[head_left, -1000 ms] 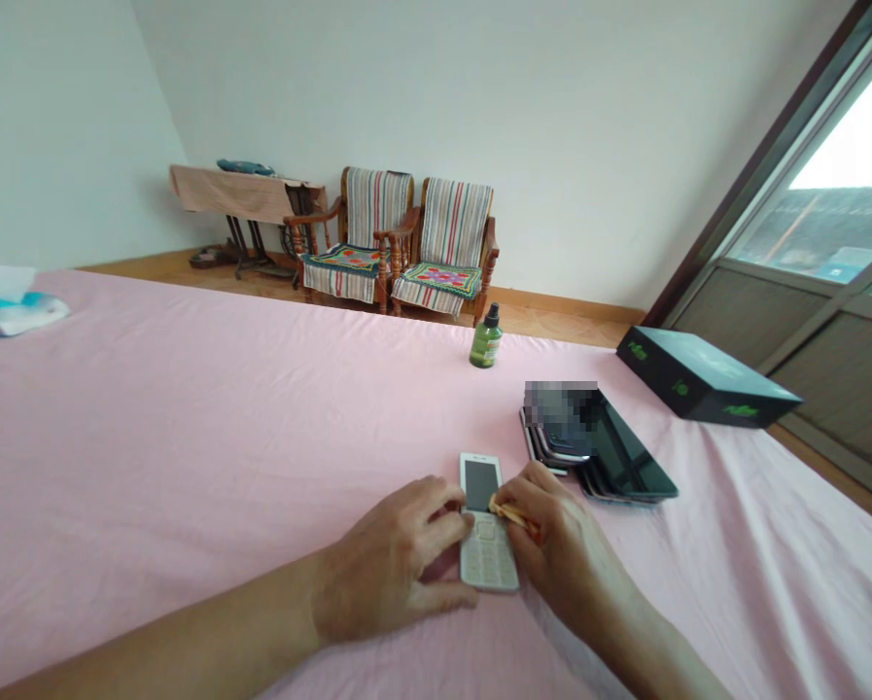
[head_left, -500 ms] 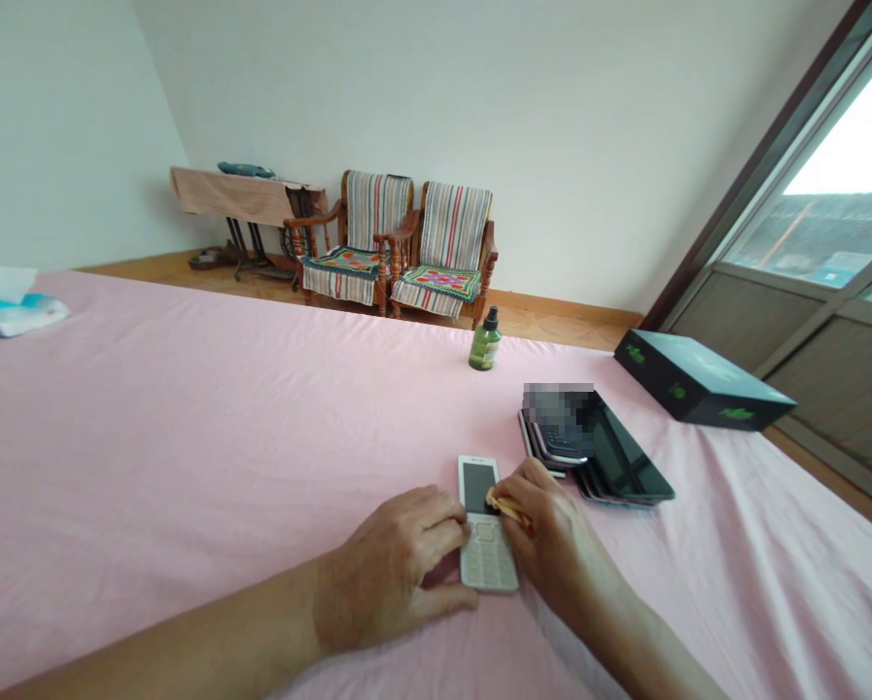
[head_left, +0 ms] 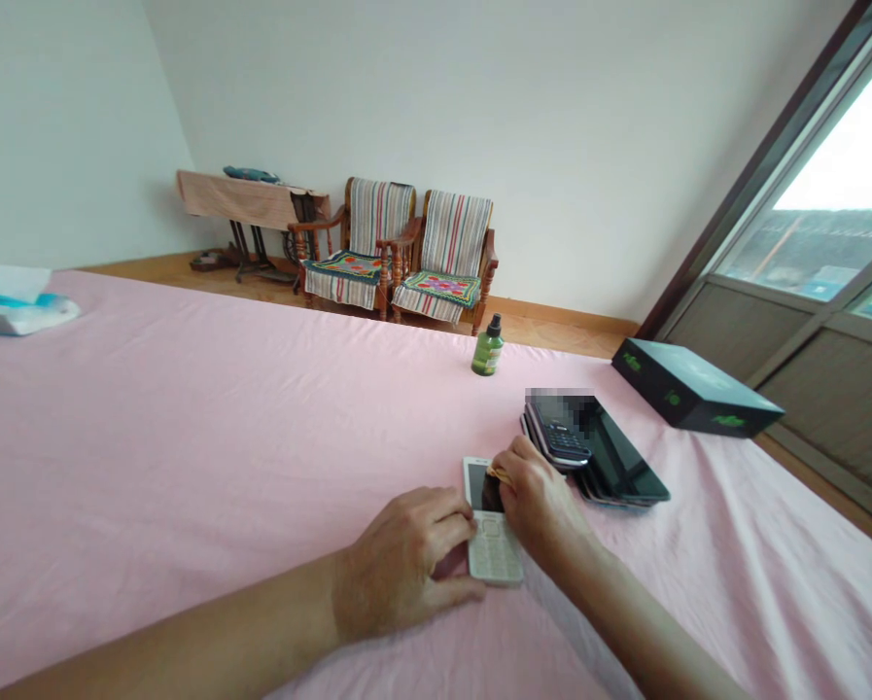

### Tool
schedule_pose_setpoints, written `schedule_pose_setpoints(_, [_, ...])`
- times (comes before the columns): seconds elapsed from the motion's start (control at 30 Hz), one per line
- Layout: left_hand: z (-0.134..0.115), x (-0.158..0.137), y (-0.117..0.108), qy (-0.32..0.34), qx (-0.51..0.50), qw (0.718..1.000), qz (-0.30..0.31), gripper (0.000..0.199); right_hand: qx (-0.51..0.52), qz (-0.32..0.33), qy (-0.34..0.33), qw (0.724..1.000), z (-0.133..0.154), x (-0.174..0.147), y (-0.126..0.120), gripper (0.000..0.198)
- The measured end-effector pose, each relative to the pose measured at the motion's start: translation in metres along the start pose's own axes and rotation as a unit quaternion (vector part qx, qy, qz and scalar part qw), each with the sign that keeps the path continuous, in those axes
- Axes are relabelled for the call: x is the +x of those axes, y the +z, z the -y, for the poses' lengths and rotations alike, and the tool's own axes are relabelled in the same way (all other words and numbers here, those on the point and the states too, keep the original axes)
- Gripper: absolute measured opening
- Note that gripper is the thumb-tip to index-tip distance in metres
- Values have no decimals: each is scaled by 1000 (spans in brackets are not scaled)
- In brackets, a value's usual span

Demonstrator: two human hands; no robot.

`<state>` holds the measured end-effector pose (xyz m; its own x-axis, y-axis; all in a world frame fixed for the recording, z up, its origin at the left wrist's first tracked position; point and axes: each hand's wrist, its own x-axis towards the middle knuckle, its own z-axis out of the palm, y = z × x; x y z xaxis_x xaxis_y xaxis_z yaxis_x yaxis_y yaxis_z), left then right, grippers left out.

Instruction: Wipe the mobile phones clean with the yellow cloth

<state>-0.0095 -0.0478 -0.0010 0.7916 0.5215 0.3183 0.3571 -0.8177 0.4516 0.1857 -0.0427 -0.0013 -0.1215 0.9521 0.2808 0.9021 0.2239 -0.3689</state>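
A white keypad mobile phone (head_left: pixel 495 559) lies face up on the pink sheet, its dark screen toward the far end. My left hand (head_left: pixel 410 564) rests against the phone's left side, with curled fingertips on its edge and the thumb near the lower corner, steadying it. A small yellowish piece of cloth (head_left: pixel 499 474) is pinched in my right hand (head_left: pixel 541 496) at the upper right of the screen. Most of that cloth is hidden by the fingers.
Stacked keypad phones (head_left: pixel 563 442) and dark tablets (head_left: pixel 625 452) lie just beyond my right hand. Farther off stand a green spray bottle (head_left: pixel 487 355) and a black box (head_left: pixel 698 389). A tissue pack (head_left: pixel 23 309) lies far left. Two chairs (head_left: pixel 450 248) stand by the wall.
My right hand has moved up the screen with the cloth, toward the phone's top right. My left hand keeps its place on the phone's left side. The view has shifted slightly.
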Motion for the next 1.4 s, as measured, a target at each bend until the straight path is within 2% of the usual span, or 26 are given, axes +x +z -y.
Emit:
schedule_pose_setpoints(0.2, [-1, 0, 0, -4, 2, 1000, -3, 34, 34, 4, -8, 999, -4, -7, -2, 29])
schedule_pose_setpoints(0.4, [0, 0, -2, -4, -8, 1000, 18, 37, 88, 19, -10, 996, 1, -32, -9, 29])
schedule_pose_setpoints(0.5, [0, 0, -3, 2, -6, 1000, 16, 38, 128, 33, -1, 991, 5, -45, -12, 26])
schedule_pose_setpoints(0.6, [0, 0, -2, 9, 0, 1000, 8, 40, 127, 46, 12, 991, 7, -49, -18, 27])
schedule_pose_setpoints(0.8, [4, -1, 1, 16, -16, 1000, -7, 39, 41, 43, 33, 998, 13, -30, -24, 22])
schedule_pose_setpoints(0.9, [3, -1, 1, 14, -15, 1000, -9, 38, -23, 23, 43, 999, 14, -20, -21, 22])
schedule_pose_setpoints(1.03, [0, 0, 0, 14, -19, 999, -21, 38, -79, 12, 25, 997, 12, -14, -14, 22])
schedule_pose_setpoints(1.4, [-3, 0, 2, 6, -15, 1000, -24, 33, -22, -13, -13, 1000, 8, -3, -6, 26])
